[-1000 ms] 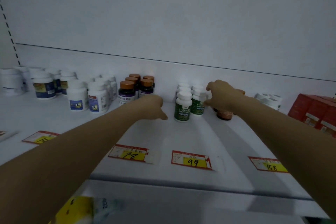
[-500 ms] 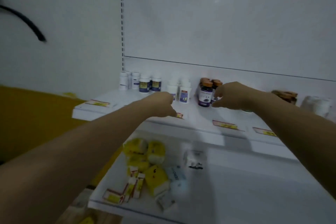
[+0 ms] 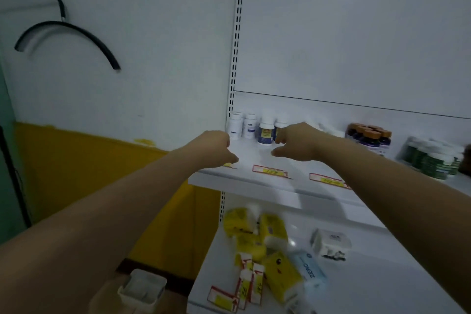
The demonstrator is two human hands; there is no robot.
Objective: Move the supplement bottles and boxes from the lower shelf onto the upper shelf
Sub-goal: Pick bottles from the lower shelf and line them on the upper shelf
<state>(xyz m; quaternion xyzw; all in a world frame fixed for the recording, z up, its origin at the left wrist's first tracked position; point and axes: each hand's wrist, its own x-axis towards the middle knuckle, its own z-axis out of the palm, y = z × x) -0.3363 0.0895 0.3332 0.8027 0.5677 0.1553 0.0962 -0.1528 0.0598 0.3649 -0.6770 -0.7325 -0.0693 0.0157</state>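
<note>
Well below both my hands lies the lower shelf. Its yellow packs are heaped under the gap between my hands, with a pale blue pack touching them on the right-hand side and a white box a little apart, under my right forearm. Loose red-bordered tags lie at the nearest corner of that heap. Down and to the left of my left arm sits a white tub, off the shelving.

My left hand hangs over the left front corner of the upper shelf, fingers curled under, thumb pointing toward my right hand, holding nothing. My right hand hovers just beside it, fingers bent downward and thumb spread out, also holding nothing. Shelf labels line the edge below my right hand.

Beyond my left knuckles stand white bottles. A blue-labelled bottle is just past my right fingertips. Farther right of my right wrist are brown-capped bottles, then green-labelled bottles.
</note>
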